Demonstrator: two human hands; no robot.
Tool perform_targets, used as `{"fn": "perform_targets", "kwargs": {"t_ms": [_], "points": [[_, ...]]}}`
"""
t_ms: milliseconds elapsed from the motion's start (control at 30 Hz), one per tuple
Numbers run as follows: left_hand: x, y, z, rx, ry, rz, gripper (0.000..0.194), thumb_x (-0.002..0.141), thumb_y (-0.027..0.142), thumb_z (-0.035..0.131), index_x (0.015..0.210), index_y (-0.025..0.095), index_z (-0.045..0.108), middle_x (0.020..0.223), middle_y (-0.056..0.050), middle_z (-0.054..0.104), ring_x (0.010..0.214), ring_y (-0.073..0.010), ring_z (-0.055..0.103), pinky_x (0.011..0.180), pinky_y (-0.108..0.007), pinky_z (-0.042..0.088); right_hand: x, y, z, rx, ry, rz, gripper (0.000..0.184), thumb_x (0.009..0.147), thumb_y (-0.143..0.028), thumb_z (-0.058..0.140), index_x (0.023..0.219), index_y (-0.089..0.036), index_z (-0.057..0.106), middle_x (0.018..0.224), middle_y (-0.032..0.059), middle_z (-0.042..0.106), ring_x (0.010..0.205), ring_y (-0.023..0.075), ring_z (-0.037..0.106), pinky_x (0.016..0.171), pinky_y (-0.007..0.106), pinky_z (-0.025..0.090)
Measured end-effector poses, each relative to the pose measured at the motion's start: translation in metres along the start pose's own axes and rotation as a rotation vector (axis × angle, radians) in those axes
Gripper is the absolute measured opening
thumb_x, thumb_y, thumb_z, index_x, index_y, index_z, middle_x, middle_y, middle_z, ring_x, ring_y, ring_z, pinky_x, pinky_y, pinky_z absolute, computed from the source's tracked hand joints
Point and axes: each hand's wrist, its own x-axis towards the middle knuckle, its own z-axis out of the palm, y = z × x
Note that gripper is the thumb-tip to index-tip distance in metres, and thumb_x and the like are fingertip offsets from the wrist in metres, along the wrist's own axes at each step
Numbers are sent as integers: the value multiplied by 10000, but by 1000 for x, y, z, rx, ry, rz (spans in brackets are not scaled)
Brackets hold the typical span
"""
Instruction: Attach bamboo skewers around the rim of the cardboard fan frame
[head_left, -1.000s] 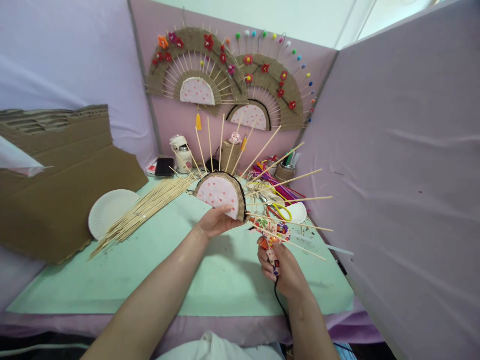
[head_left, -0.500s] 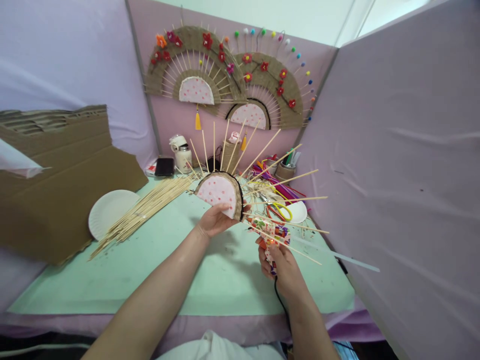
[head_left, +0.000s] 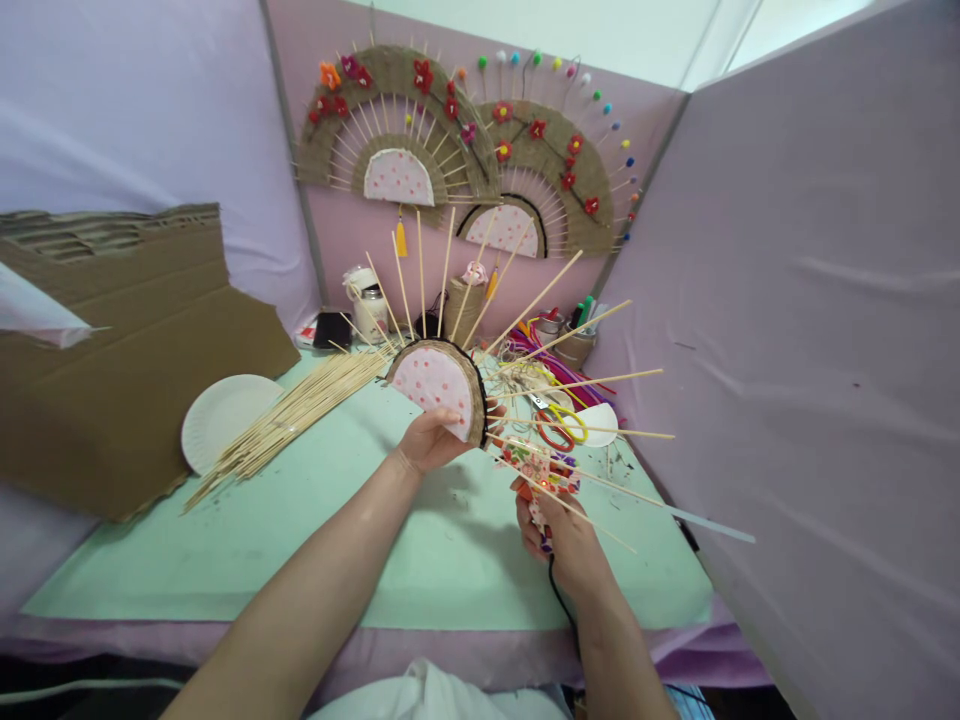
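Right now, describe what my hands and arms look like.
The left hand and right hand wear no gloves, and no rings show. The left forearm and right forearm are bare, without a visible sleeve, watch or bracelet. A white garment shows between them at the bottom edge.

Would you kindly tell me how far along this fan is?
Done: the spotted half-round has black trim and radiating sticks. In hand: the left hand holds it, the right hand a glue gun near its lower end. Probably left: an outer band and flowers, like the wall fans.
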Motion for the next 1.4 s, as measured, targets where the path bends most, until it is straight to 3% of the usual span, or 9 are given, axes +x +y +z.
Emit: {"fn": "perform_targets", "kwargs": {"t_ms": [233, 667, 1033, 1267, 1400], "points": [[-1, 0, -2, 22, -30, -9, 404, 651, 188, 546, 1032, 105, 652, 1057, -152, 676, 1072, -319, 583, 945, -488, 382, -1, -6, 7, 17, 26, 66, 285, 710, -441, 628, 751, -171, 548, 549, -59, 432, 400, 43, 290, 331, 178, 219], [-1, 1, 4, -14, -3, -36, 421, 633, 181, 561, 1028, 72, 653, 1020, -132, 690, 852, -221, 652, 797, -344, 467, 1, 4, -3, 99, -106, 86, 335, 756, -484, 618, 701, -173, 506, 562, -51, 413, 411, 38, 284, 341, 167, 224], [-1, 1, 3, -6, 13, -53, 455, 629, 185, 553, 1057, 46, 624, 1012, -163, 680, 884, -247, 647, 842, -384, 454, 3, 7, -3, 19, -58, 69, 282, 751, -434, 625, 716, -173, 525, 543, -60, 393, 409, 43, 289, 343, 169, 246], [3, -2, 6, -70, 108, 12, 382, 642, 173, 530, 999, 103, 646, 1010, -105, 690, 1006, -237, 615, 938, -373, 426, 0, -1, 9, 24, -11, 38, 334, 750, -492, 609, 767, -165, 544, 554, -51, 410, 420, 48, 297, 350, 175, 240], [5, -5, 5, -105, 158, 13, 370, 658, 205, 532, 993, 94, 642, 1019, -118, 687, 995, -238, 620, 905, -354, 448, 1, -4, 13, 38, 11, 53, 342, 733, -493, 622, 787, -164, 546, 589, -38, 443, 429, 49, 309, 354, 177, 245]]}}
